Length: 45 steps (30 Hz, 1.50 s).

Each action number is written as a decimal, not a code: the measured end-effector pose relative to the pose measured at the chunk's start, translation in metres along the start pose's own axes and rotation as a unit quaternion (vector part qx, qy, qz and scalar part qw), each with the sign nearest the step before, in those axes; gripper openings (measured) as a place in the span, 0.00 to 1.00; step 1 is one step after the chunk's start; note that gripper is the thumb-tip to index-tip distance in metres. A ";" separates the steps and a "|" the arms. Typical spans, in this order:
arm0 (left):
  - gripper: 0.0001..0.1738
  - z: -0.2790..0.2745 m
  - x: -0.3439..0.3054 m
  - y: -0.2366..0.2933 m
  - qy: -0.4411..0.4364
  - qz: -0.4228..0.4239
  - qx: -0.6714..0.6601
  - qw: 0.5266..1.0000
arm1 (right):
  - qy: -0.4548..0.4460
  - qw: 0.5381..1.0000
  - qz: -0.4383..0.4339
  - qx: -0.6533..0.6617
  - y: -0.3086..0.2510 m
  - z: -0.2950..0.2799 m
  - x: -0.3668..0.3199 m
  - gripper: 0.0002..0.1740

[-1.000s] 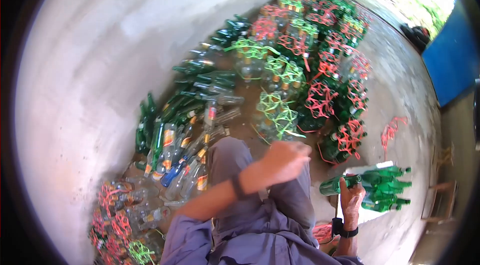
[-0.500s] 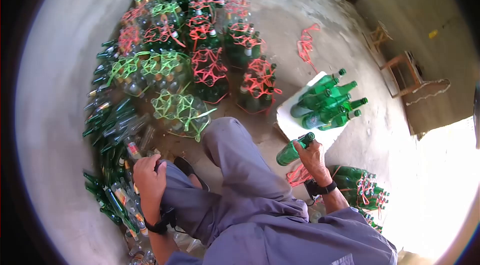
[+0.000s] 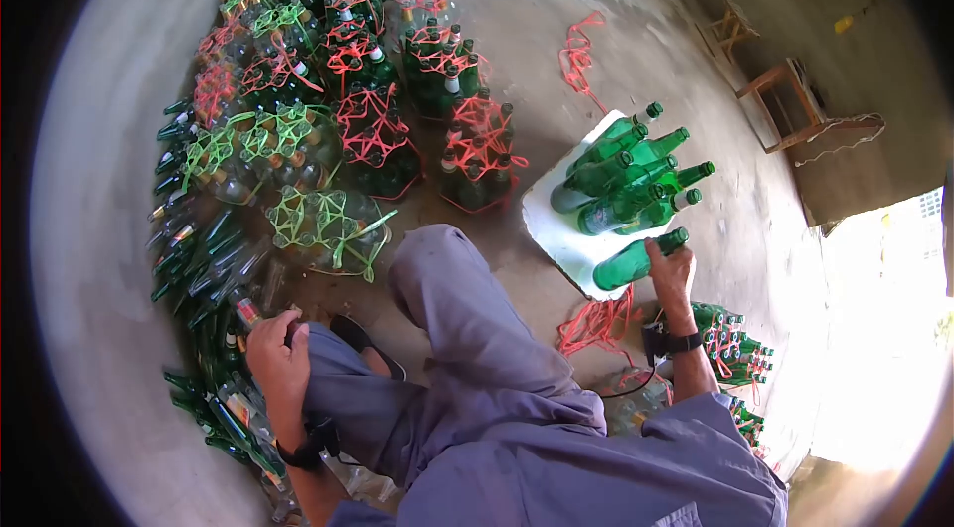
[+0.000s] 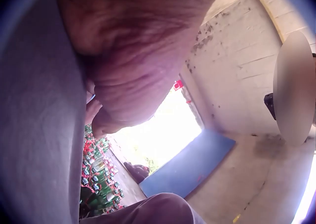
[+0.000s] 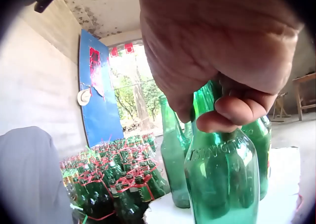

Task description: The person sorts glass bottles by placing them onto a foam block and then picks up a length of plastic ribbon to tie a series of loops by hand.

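Observation:
My right hand (image 3: 674,274) grips a green glass bottle (image 3: 624,266) round its neck, thumb on one side and fingers curled on the other in the right wrist view. The bottle stands upright at the near edge of a white board (image 3: 542,214), and raised lettering (image 5: 222,149) shows on its shoulder. Just beyond it, several more green bottles (image 3: 621,191) stand close together on that board. On the left, my left hand (image 3: 278,358) rests on my knee (image 3: 333,358) with relaxed fingers and nothing in it.
Bundles of bottles tied with red and green straps (image 3: 378,135) fill the floor ahead. Loose bottles (image 3: 204,259) lie along the left wall. Red strapping (image 3: 601,323) lies beside the board, with tied green bottles (image 3: 730,343) at the right. A wooden stool (image 3: 780,105) stands farther off.
The head view has swung right. My left hand has gone from over my lap to my left knee. My right hand has brought the green bottle to the white board's near edge.

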<state>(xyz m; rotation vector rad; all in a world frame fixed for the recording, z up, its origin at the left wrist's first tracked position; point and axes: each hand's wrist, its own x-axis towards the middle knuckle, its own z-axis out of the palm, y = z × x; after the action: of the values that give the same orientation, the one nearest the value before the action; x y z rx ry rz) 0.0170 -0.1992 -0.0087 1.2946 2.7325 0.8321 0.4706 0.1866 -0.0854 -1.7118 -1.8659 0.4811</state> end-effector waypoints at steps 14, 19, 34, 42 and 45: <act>0.13 0.000 -0.002 -0.001 0.004 0.008 0.044 0.999 | 0.029 0.985 0.108 0.135 0.002 0.015 0.029 0.23; 0.14 0.001 -0.004 -0.002 0.004 0.018 0.038 0.999 | 0.005 0.987 0.115 0.115 -0.007 0.007 0.027 0.22; 0.13 -0.003 -0.010 -0.006 0.014 0.008 0.030 0.999 | 0.008 0.991 0.083 0.107 0.007 0.019 0.009 0.27; 0.12 -0.003 -0.012 -0.005 0.033 0.007 0.035 0.999 | -0.029 0.950 0.229 0.209 0.027 0.043 -0.040 0.27; 0.12 -0.003 -0.012 -0.004 0.057 0.009 0.018 0.998 | -0.271 0.958 0.060 0.079 0.087 0.055 -0.048 0.19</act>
<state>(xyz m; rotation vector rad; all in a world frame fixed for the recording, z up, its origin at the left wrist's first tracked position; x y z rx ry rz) 0.0218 -0.2113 -0.0108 1.3213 2.8380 0.8891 0.5068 0.1557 -0.1885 -1.7028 -2.0133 1.2177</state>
